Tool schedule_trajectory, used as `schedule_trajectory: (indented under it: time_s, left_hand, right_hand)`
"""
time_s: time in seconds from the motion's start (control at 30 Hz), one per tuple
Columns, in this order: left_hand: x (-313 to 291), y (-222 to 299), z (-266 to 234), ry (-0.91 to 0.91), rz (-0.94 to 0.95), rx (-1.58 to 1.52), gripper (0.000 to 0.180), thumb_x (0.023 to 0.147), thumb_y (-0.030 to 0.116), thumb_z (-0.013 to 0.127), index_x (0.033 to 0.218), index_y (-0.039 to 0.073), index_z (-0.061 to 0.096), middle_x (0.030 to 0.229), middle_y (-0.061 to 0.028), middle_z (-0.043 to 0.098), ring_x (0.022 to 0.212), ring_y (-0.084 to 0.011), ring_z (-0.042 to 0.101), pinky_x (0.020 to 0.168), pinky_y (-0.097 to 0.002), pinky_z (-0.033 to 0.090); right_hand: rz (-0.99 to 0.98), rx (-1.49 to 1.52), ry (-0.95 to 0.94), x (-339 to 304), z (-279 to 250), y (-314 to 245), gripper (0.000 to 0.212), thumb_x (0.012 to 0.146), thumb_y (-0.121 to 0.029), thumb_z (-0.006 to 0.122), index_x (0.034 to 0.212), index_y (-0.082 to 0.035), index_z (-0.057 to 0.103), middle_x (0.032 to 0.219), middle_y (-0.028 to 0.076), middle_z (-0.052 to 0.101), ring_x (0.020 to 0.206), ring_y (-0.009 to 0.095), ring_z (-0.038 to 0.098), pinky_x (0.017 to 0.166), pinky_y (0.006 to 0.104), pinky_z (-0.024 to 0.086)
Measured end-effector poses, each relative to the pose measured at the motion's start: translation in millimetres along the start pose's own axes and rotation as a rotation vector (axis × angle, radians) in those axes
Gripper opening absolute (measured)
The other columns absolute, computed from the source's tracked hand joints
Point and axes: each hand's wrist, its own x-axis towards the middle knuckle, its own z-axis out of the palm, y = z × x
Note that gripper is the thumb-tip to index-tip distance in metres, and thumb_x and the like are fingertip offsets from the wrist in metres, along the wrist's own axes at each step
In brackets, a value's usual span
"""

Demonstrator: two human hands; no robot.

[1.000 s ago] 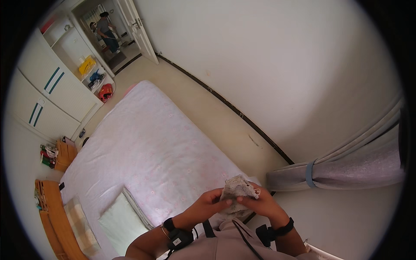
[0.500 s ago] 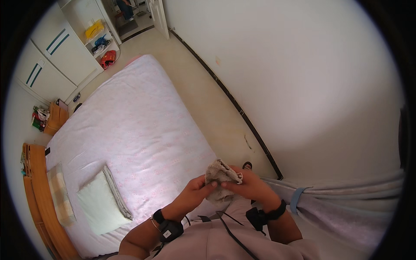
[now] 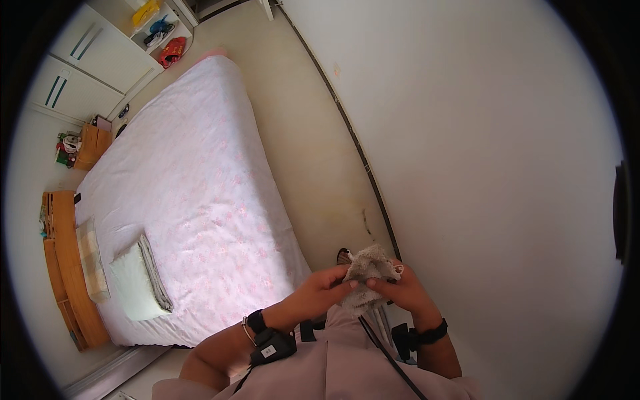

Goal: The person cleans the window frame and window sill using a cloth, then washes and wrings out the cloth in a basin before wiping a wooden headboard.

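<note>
- Grey-beige fabric, rough-textured: a crumpled cloth (image 3: 371, 265), lower part of the frame, just right of centre, held up in front of my body.
- My left hand (image 3: 325, 290) has its left side pinched, left thumb (image 3: 349, 285) lying on the face toward me; the fingers behind are hidden, so I can't tell their spread.
- My right hand (image 3: 407, 290) grips its right side, right thumb (image 3: 377, 285) pressed on the same face, remaining fingers mostly covered.
- Key relation: cloth sits right between my two hands, both touching it — neither is nearer. Thumb tips point at each other across it, a narrow strip of fabric between them.
- Long axis looks roughly up-and-down in frame, top leaning slightly right; it's bunched, so only roughly. More of it rises above the thumbs than hangs below.
- Pale loop of thread (image 3: 399, 269) at its right edge, just by my right hand.
- Around it: bed (image 3: 193, 160) left of my hands, folded pillow (image 3: 138, 285) lower left, dark sandal (image 3: 343, 256) just up-left of the cloth, white wall (image 3: 493, 173) filling the right — hands well apart from the pillow.
</note>
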Motion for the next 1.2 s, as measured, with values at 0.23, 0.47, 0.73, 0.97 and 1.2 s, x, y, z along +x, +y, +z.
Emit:
schedule_trajectory:
  time_s: [0.23,0.47,0.73,0.97,1.2]
  left_hand:
    - [36,40,0,-0.032,0.162,-0.110,0.044,0.096,0.015,0.060,0.136,-0.001,0.048,0.125,-0.0044,0.060,0.111,-0.0105,0.056,0.096,-0.0260,0.045]
    - [43,130,-55,0.331,0.540,-0.063,0.037,0.096,0.017,0.060,0.129,0.001,0.053,0.116,-0.0061,0.064,0.106,-0.0133,0.060,0.094,-0.0298,0.047]
    - [45,191,-163,0.595,0.566,-0.250,0.025,0.100,0.020,0.043,0.115,0.004,0.056,0.109,-0.0032,0.062,0.101,-0.0112,0.055,0.094,-0.0293,0.040]
    - [82,292,-289,0.622,0.575,-0.142,0.020,0.103,0.021,0.043,0.113,0.006,0.051,0.102,-0.0009,0.058,0.096,-0.0078,0.053,0.084,-0.0259,0.043]
    - [149,423,-396,0.465,0.617,-0.127,0.021,0.100,0.022,0.053,0.114,0.006,0.051,0.100,0.0008,0.058,0.093,-0.0054,0.051,0.083,-0.0234,0.043]
  right_hand:
    - [0.008,-0.409,0.298,12,-36,-47,0.025,0.087,-0.017,0.071,0.104,0.002,0.066,0.085,0.002,0.066,0.077,0.007,0.058,0.069,0.0240,0.049]
    - [-0.518,-0.109,0.303,108,-22,-170,0.024,0.091,-0.018,0.066,0.107,0.000,0.066,0.086,0.002,0.067,0.073,0.007,0.060,0.066,0.0230,0.051]
    - [-0.264,0.078,-0.034,239,24,-219,0.036,0.097,-0.019,0.052,0.130,-0.004,0.053,0.111,0.005,0.065,0.097,0.015,0.063,0.082,0.0301,0.054]
    - [-0.178,0.385,-0.156,391,17,-273,0.045,0.098,-0.023,0.052,0.136,-0.001,0.046,0.118,0.011,0.061,0.107,0.021,0.061,0.091,0.0349,0.052]
    - [-0.083,0.553,-0.059,515,10,-367,0.045,0.100,-0.026,0.048,0.140,-0.006,0.042,0.127,0.012,0.057,0.116,0.026,0.057,0.095,0.0403,0.051]
